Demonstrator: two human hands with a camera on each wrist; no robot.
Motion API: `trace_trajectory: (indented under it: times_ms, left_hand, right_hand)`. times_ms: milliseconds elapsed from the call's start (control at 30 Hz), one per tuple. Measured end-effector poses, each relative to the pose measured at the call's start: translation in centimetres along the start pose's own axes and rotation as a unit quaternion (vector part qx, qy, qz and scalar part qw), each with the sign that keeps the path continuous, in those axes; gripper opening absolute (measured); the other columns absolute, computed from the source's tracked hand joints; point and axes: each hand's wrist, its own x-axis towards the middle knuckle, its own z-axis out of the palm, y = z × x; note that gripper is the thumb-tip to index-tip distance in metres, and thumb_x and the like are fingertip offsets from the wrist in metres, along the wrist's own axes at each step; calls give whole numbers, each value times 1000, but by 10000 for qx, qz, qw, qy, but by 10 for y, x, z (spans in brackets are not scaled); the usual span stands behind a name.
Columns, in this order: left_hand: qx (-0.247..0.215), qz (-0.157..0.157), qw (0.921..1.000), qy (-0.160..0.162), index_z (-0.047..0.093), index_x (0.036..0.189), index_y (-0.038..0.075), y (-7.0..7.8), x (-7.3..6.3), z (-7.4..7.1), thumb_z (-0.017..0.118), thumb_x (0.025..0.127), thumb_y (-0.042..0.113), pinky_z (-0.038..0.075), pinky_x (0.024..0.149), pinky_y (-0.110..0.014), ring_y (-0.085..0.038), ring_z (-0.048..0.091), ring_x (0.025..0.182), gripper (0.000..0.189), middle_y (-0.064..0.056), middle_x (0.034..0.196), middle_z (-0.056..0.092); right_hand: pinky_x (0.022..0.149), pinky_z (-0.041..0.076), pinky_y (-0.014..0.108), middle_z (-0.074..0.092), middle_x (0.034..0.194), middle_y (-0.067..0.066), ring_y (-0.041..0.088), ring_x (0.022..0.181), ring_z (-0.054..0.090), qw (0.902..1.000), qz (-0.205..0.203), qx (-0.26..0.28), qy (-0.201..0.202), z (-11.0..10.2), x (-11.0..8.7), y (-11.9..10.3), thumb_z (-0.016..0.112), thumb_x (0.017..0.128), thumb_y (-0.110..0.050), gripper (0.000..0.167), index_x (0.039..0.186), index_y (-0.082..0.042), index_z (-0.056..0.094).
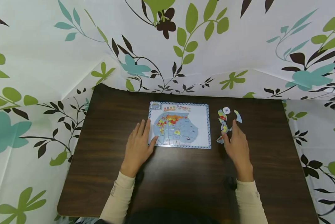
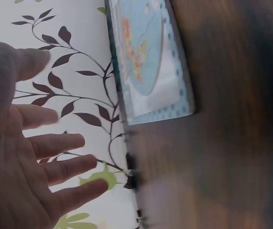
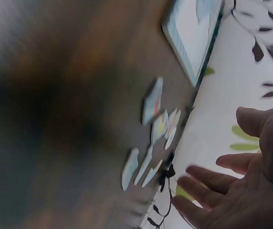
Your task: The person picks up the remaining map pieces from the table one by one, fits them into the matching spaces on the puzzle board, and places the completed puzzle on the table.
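Note:
A world map puzzle board (image 1: 204,130) with a blue dotted border lies on the table, part of its map filled with coloured pieces and its right side plain white. My left hand (image 1: 138,146) is at the board's left edge, fingers straight and spread, overlapping the lower left corner in the head view. Over to the right, my right hand (image 1: 238,151) has relaxed, extended fingers beside loose puzzle pieces (image 1: 224,127) and holds nothing. Among them are a white compass piece (image 1: 226,110) and a curved blue piece (image 1: 238,116). Both palms look bare in the wrist views.
The dark wooden table (image 1: 178,183) reaches to a white curtain (image 1: 80,59) with leaf and flower prints behind it and at both sides. Several loose pieces (image 3: 153,105) lie in a loose row to the right of the board.

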Motion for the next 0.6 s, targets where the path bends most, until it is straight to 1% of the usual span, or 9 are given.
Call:
trace_trajectory:
  times_ms: [100, 200, 300, 400, 500, 600]
  left_hand:
    - [-420, -138, 9988, -228, 40, 164, 2, -1, -3, 4, 68, 106, 36, 52, 106, -67, -53, 55, 140, 74, -33, 161, 48]
    - [-752, -309, 9961, -328, 42, 161, -4, -4, -6, 10, 71, 105, 25, 53, 106, -63, -53, 56, 135, 70, -35, 156, 50]
    - [-921, -503, 9940, -306, 43, 159, -8, -7, -6, 17, 72, 103, 17, 53, 106, -61, -53, 56, 132, 67, -36, 150, 54]
    - [-1016, -795, 9910, -355, 45, 156, -11, -9, -7, 24, 72, 102, 12, 54, 104, -61, -53, 57, 127, 65, -37, 144, 56]
    - [-1043, -1048, 9880, -442, 47, 154, -12, -10, -8, 30, 72, 101, 10, 53, 103, -62, -53, 57, 125, 62, -37, 142, 56]
    - [-1129, -1190, 9854, -459, 49, 152, -14, -11, -8, 34, 72, 101, 7, 52, 104, -62, -53, 55, 125, 60, -38, 142, 55]
  right_hand:
    - [115, 33, 78, 34, 165, 38, 62, 149, 34, 9999, 85, 93, -91, -11, 22, 5, 49, 114, -40, 77, 171, -1, 16]
    - [112, 36, 79, 37, 161, 42, 64, 146, 36, 9999, -18, 83, -96, -18, 43, 10, 49, 114, -37, 74, 170, 1, 19]
    - [112, 37, 78, 41, 159, 42, 63, 145, 38, 9998, -106, 97, -135, -22, 65, 14, 49, 114, -32, 69, 168, 4, 25]
    - [113, 38, 77, 45, 154, 43, 63, 143, 41, 9995, -207, 47, -222, -23, 85, 16, 52, 114, -24, 61, 163, 7, 34]
    - [107, 43, 76, 47, 152, 42, 61, 140, 45, 9995, -134, -95, -256, -23, 103, 18, 56, 111, -16, 53, 160, 4, 45]
    - [97, 48, 76, 48, 152, 40, 59, 139, 46, 9991, -5, -293, -292, -22, 116, 19, 58, 110, -13, 49, 158, -5, 51]
